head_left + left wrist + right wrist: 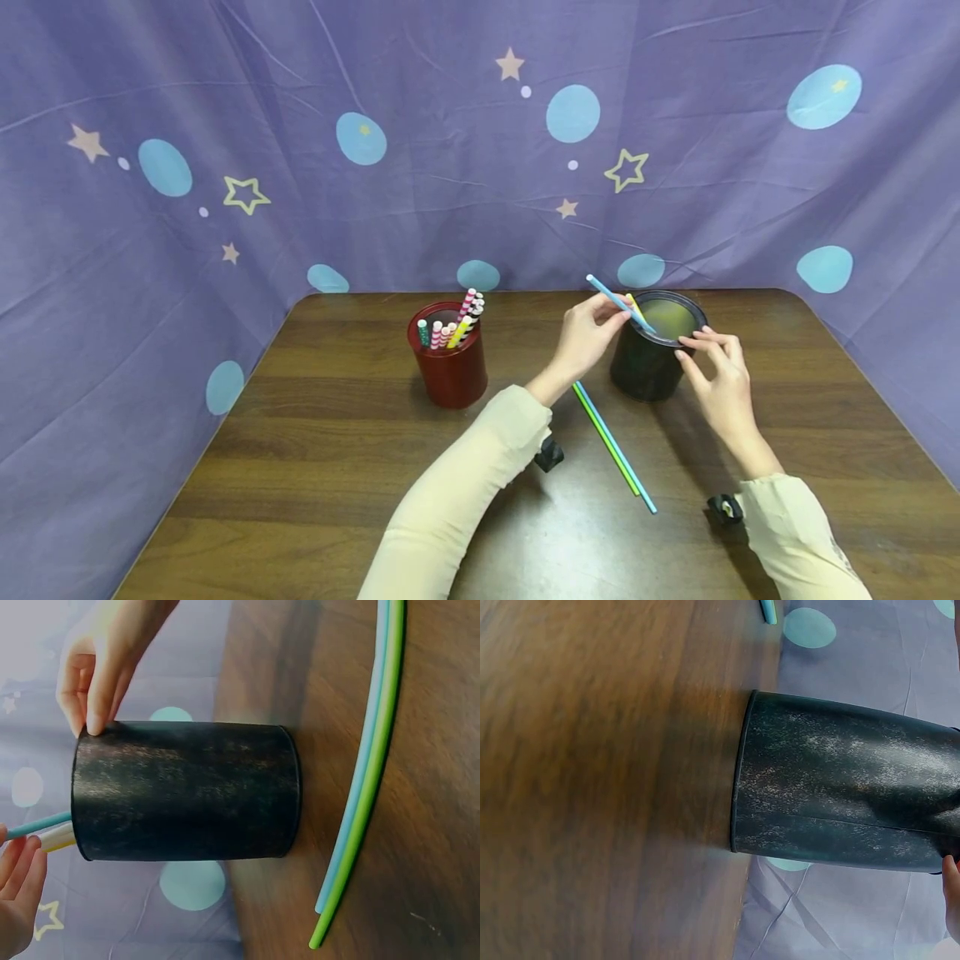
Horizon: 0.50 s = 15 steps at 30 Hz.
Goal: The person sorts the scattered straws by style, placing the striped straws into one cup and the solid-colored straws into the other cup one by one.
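Observation:
My left hand [583,337] pinches a light blue straw [606,290] between thumb and fingers. The straw slants over the near-left rim of a black can [647,368], its lower end inside. Beside it a yellow straw [637,308] leans in the can at the same rim. At the can's right side my right hand [724,385] grips the rim with thumb and fingertips. In the left wrist view the black can [187,791] stands on the table, with the right hand [112,664] at its rim. Only a fingertip of the right hand [952,889] shows in the right wrist view.
A blue straw [617,450] and a green straw [603,437] lie side by side on the wooden table [300,500], below the left hand. Left of them stands a red can [455,375] with several striped and coloured straws. A purple curtain [450,208] hangs behind.

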Each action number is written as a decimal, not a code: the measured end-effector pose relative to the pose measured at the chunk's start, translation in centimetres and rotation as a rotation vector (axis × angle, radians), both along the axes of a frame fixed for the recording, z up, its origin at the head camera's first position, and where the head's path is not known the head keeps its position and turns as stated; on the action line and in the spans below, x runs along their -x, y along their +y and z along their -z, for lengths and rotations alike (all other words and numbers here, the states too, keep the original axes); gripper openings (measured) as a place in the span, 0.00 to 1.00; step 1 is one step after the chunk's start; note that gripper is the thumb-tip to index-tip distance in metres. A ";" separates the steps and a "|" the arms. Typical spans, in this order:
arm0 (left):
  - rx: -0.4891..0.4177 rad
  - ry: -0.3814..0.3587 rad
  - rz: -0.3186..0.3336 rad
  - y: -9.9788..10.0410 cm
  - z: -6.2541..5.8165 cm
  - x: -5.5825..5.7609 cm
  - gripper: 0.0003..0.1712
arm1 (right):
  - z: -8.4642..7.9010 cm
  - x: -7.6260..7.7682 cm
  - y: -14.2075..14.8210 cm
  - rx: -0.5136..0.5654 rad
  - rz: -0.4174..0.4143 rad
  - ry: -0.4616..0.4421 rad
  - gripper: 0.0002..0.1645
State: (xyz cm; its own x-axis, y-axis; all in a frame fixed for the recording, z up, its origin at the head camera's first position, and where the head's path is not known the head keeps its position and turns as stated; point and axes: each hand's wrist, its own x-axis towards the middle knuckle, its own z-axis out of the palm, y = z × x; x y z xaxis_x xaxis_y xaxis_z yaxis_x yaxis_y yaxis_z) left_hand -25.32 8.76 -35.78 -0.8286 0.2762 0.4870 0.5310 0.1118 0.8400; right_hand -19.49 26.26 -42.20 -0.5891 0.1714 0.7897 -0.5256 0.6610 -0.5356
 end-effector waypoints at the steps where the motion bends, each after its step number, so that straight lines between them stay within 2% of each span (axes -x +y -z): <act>1: 0.024 0.007 -0.007 0.1 0.1 0.2 0.10 | 0.0 0.1 0.0 -0.001 0.000 0.004 0.17; 7: 0.150 0.055 -0.027 0.4 0.1 0.8 0.09 | 0.0 0.1 0.0 -0.006 0.001 0.007 0.17; 15: 0.257 0.076 0.019 0.0 0.8 1.0 0.11 | -0.1 0.0 0.0 -0.007 0.005 -0.004 0.16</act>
State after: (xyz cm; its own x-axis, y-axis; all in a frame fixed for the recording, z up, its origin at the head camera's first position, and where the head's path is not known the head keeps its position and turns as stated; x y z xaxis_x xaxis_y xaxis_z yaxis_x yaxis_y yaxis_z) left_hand -26.31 8.76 -36.53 -0.7857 0.4139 0.4598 0.5958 0.3059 0.7426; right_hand -19.44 26.23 -42.13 -0.5911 0.1684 0.7888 -0.5205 0.6674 -0.5326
